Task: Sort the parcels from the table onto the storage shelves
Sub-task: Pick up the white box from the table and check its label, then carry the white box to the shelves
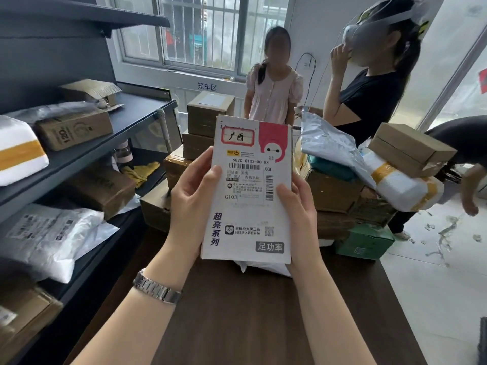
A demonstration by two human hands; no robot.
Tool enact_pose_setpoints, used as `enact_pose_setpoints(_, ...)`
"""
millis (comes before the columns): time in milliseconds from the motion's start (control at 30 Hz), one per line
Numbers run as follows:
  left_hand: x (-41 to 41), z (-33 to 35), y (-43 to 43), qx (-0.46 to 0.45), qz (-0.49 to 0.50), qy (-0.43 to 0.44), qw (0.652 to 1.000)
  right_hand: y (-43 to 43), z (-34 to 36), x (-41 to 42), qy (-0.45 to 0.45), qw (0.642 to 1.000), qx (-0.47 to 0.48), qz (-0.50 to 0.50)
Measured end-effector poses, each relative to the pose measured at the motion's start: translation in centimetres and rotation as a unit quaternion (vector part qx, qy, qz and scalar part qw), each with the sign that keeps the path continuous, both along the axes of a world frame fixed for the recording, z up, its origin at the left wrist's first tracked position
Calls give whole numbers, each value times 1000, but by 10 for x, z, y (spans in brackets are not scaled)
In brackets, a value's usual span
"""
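I hold a flat white parcel box (250, 212) upright in front of me, its printed label and a red corner facing me. My left hand (192, 204) grips its left edge, thumb on the front. My right hand (297, 214) grips its right edge lower down. Below it lies the dark wooden table (237, 312), with a white bag (263, 268) under the box. Behind stands a pile of brown cardboard parcels (334, 193), grey and white bags (326, 146) and a green box (366, 242). The dark storage shelves (110, 138) on my left hold boxes and bags.
Two people stand beyond the table, one in a pink blouse (271, 93), one in a black shirt (369, 98) wearing a headset. Another person's hand (471, 191) reaches in at the right. Scraps of tape (445, 233) lie on the white floor. A barred window (205, 30) is behind.
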State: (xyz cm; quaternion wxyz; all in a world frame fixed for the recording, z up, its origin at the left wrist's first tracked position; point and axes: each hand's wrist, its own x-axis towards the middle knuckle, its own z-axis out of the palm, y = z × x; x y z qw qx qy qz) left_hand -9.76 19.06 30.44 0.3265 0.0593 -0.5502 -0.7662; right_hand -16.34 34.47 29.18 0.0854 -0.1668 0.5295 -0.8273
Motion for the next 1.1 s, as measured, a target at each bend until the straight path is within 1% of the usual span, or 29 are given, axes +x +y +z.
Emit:
enact_pose_setpoints(67,10,7,-2,-8,30,1,1000,-5,8,4,16,999,11,25)
enact_pose_setpoints(200,44,24,0,-10,121,12,993,-17,28,15,53,993,20,108)
enact_pose_setpoints(367,110,44,20,-13,255,35,966,-31,49,46,82,967,-16,241)
enact_pose_setpoints(567,212,57,67,-26,405,38,913,-34,62,120,88,914,-31,395)
enact_pose_setpoints(700,283,63,107,-28,502,34,864,-26,70,184,83,872,-21,482)
enact_pose_setpoints(867,372,75,168,-57,588,33,806,-4,83,272,85,826,-11,558)
enact_pose_setpoints(1033,456,81,233,-56,663,36,745,31,88,362,105,763,-27,637)
enact_pose_setpoints(1100,490,79,260,-59,688,30,723,50,87,398,101,742,-27,662)
